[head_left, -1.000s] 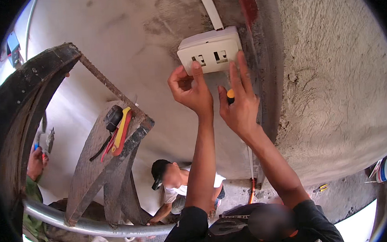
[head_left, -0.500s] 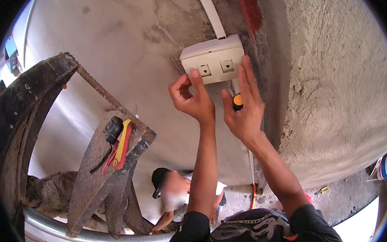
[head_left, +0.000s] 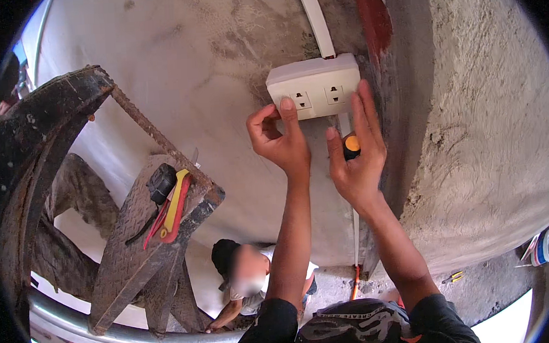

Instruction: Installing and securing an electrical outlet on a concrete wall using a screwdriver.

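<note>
A white surface-mounted double socket outlet (head_left: 315,81) sits on the grey plastered wall, slightly tilted. My left hand (head_left: 282,139) is closed on its lower left corner, thumb on the front face and fingers curled by the edge. Along the outlet's right side my right hand (head_left: 363,163) rests, its fingers stretched upward. Tucked between that hand's thumb and palm is a screwdriver (head_left: 352,144) with a dark, yellow-ended handle; its shaft is hidden. White cable trunking (head_left: 315,18) meets the outlet's top, and more trunking (head_left: 356,232) runs below it.
Rusty metal steps (head_left: 129,256) stand at left, carrying a black tape measure (head_left: 163,183) and a red-and-yellow utility knife (head_left: 177,206). A person in a black cap (head_left: 228,256) crouches below. Pliers (head_left: 454,277) and a white bucket (head_left: 547,246) are at lower right.
The view has shifted, so the outlet and both hands appear further right. Both hands keep their places on the outlet. More of someone's dark trousers shows behind the steps.
</note>
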The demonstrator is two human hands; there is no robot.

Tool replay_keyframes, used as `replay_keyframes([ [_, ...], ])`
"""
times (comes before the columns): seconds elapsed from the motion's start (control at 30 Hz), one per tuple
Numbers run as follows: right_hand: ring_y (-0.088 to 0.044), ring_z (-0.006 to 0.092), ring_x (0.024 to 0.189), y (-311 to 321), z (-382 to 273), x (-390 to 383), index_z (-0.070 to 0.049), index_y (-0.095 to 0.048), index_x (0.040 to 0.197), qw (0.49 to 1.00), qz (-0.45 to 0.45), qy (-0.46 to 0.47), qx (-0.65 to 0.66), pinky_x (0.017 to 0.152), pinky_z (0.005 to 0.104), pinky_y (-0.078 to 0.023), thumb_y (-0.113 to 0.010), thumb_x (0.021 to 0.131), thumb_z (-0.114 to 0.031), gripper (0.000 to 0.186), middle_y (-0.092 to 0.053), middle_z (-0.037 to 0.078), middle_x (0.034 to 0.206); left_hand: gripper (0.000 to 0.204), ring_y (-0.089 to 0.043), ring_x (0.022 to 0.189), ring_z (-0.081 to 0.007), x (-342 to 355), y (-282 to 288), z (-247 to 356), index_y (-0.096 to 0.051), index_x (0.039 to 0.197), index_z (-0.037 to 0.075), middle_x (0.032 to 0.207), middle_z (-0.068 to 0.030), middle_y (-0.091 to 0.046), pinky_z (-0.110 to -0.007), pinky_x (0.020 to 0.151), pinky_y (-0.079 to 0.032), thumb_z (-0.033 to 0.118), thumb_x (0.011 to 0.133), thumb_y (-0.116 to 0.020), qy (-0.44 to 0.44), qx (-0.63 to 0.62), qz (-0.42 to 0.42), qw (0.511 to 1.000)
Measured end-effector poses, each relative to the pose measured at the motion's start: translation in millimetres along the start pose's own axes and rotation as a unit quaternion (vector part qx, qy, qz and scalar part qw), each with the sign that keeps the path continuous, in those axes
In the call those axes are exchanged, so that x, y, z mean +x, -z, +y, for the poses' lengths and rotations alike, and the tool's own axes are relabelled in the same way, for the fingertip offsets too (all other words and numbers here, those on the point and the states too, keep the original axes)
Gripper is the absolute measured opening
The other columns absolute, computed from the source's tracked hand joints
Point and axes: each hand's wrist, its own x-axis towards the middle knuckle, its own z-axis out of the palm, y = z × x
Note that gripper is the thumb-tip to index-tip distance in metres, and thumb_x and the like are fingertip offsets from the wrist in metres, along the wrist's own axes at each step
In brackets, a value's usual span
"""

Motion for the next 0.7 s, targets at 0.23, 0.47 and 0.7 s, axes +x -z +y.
replay_keyframes([
  [0.23,-0.044,0.0359,0.121,2,-10,-3,0.005,-0.040,0.128,0.993,-0.042,-0.033,-0.101,0.080,0.0371,-0.051,-0.058,0.075,-0.003,0.057,-0.032,0.023,0.139,0.030,-0.051,0.078,-0.0099,18,6,22,-0.053,0.094,0.001,0.087,-0.0041,-0.055,-0.023,0.071,-0.043,0.017,0.078,-0.074,0.131,-0.060,-0.052,0.988],
  [0.47,-0.050,0.0381,0.113,1,-11,1,0.001,-0.036,0.132,0.989,-0.087,-0.085,-0.083,0.066,0.0361,-0.056,-0.056,0.073,-0.001,0.062,-0.022,0.020,0.145,0.019,-0.053,0.092,-0.0184,24,2,16,-0.056,0.095,0.002,0.101,-0.0094,-0.055,-0.030,0.080,-0.043,0.012,0.082,-0.066,-0.065,0.055,-0.074,0.994],
  [0.7,-0.065,0.0263,0.071,73,-34,-47,-0.003,-0.059,0.103,0.994,-0.103,-0.017,0.038,0.053,0.0312,-0.052,-0.056,0.066,0.007,0.039,-0.063,0.015,0.096,0.032,-0.044,0.116,-0.0340,5,-20,62,-0.058,0.105,0.003,0.121,-0.0183,-0.050,-0.050,0.099,-0.029,0.029,0.090,-0.046,-0.413,0.217,-0.212,0.859],
])
